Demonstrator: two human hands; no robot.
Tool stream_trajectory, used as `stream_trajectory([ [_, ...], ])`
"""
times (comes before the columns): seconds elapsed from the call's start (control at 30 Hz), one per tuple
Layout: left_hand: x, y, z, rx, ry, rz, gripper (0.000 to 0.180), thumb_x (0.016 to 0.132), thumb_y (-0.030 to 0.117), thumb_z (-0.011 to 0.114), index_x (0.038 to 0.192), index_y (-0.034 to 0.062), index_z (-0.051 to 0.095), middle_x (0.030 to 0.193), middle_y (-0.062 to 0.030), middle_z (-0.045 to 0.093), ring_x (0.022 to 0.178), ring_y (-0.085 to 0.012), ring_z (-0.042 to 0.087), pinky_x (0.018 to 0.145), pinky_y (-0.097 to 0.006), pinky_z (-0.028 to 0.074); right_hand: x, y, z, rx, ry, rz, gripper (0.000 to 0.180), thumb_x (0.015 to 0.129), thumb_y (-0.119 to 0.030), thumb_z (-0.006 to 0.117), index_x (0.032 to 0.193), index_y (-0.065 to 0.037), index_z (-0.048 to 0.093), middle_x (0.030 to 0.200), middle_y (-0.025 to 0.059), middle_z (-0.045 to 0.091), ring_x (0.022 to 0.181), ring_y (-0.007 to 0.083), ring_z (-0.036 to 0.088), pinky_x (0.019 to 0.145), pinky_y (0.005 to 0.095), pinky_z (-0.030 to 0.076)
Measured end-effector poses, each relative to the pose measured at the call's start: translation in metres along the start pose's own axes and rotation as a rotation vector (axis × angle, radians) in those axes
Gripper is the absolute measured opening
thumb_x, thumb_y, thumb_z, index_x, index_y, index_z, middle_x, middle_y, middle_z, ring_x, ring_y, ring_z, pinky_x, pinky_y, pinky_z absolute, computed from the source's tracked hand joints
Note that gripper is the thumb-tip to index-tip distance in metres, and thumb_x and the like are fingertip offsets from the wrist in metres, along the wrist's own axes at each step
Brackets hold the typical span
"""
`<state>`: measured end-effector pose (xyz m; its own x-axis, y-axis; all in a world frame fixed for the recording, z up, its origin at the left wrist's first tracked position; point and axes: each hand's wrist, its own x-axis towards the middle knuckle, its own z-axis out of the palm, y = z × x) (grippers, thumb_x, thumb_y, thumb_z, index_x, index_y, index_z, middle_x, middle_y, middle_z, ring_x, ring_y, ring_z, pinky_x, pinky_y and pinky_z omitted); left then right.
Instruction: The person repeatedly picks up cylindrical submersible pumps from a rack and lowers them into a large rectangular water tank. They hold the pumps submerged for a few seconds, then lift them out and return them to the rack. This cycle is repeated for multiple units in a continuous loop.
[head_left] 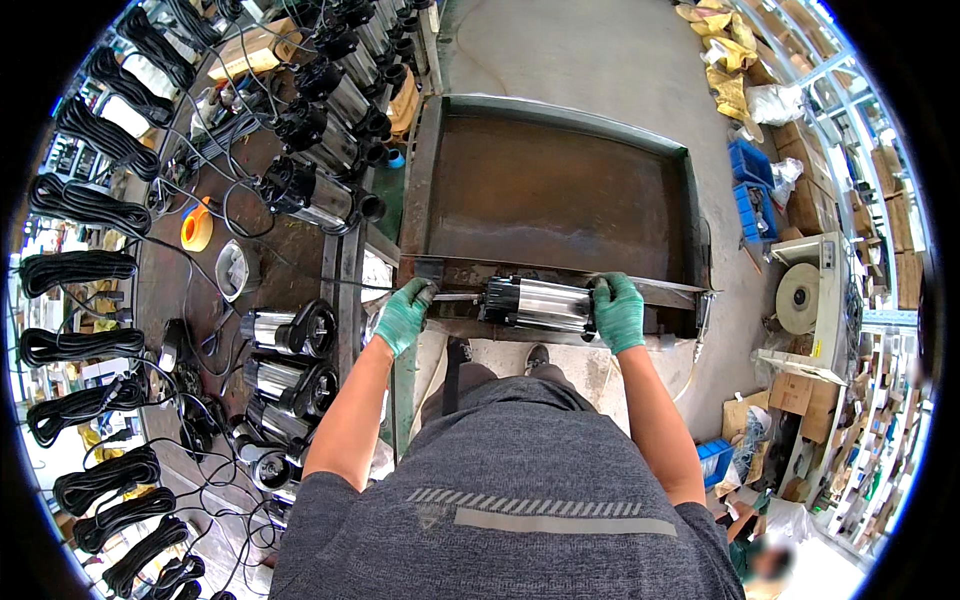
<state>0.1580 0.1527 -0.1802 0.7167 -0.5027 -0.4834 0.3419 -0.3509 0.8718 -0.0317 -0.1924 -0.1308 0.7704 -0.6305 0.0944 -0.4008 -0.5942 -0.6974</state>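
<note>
A submersible pump with a silver body and black ends lies sideways along the near edge of a metal tank. My right hand, in a green glove, is closed around the pump's right end. At the other side, my gloved left hand is closed with its fingertips on a thin grey length that reaches the pump's left end; whether this is cable or rod I cannot tell. A black cable runs from the bench toward my left hand. The fingers of both hands are partly hidden.
On the left, a dark bench bears several similar pumps, an orange tape roll and a white container. Coiled black cables line its far-left edge. Blue bins and a reel machine stand right. Another person is lower right.
</note>
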Motion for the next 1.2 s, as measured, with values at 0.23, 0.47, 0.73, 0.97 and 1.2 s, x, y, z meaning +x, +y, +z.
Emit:
stream_trajectory([
  [0.23, 0.020, 0.021, 0.003, -0.139, -0.051, -0.300, 0.024, 0.106, 0.034, 0.059, 0.113, 0.0123, 0.067, 0.069, 0.0062, 0.054, 0.053, -0.0083, 0.047, 0.049, -0.026, 0.039, 0.001, 0.003, 0.000, -0.017, -0.016, 0.010, 0.016, 0.092, -0.015, 0.063, 0.097, -0.002, 0.070, 0.095, 0.0213, 0.068, 0.090, 0.0428, 0.065, 0.082, 0.0459, 0.052],
  [0.47, 0.017, 0.018, -0.005, -0.336, -0.258, -0.172, 0.037, 0.106, 0.033, 0.058, 0.136, 0.0126, 0.062, 0.081, 0.0042, 0.060, 0.067, -0.0108, 0.056, 0.061, -0.027, 0.048, 0.000, 0.009, 0.002, -0.008, -0.032, 0.045, 0.018, 0.092, -0.016, 0.063, 0.099, -0.002, 0.071, 0.096, 0.0219, 0.069, 0.091, 0.0434, 0.065, 0.083, 0.0465, 0.052],
  [0.73, 0.036, 0.012, -0.020, 0.626, -0.279, 0.062, 0.042, 0.093, 0.015, 0.075, 0.130, 0.0030, 0.061, 0.099, -0.0062, 0.068, 0.088, -0.0132, 0.061, 0.080, -0.030, 0.052, 0.002, 0.008, 0.001, -0.032, -0.042, 0.027, 0.018, 0.091, -0.017, 0.064, 0.098, -0.002, 0.071, 0.097, 0.0225, 0.069, 0.093, 0.0433, 0.065, 0.083, 0.0467, 0.052],
  [0.97, 0.023, 0.010, -0.006, -0.009, -0.183, -0.090, 0.043, 0.095, 0.019, 0.073, 0.134, 0.0039, 0.061, 0.105, -0.0025, 0.070, 0.088, -0.0157, 0.062, 0.081, -0.031, 0.051, 0.003, 0.007, 0.001, -0.044, -0.075, 0.032, 0.017, 0.091, -0.017, 0.065, 0.096, -0.002, 0.071, 0.096, 0.0224, 0.069, 0.093, 0.0436, 0.064, 0.085, 0.0475, 0.052],
  [1.2, 0.019, 0.014, -0.020, 0.228, -0.344, -0.031, 0.057, 0.098, 0.010, 0.065, 0.151, 0.0043, 0.044, 0.121, -0.0084, 0.069, 0.099, -0.0192, 0.063, 0.087, -0.034, 0.053, -0.002, 0.007, -0.001, -0.065, -0.049, -0.007, 0.015, 0.091, -0.015, 0.065, 0.096, -0.002, 0.072, 0.096, 0.0224, 0.069, 0.091, 0.0431, 0.064, 0.084, 0.0480, 0.051],
])
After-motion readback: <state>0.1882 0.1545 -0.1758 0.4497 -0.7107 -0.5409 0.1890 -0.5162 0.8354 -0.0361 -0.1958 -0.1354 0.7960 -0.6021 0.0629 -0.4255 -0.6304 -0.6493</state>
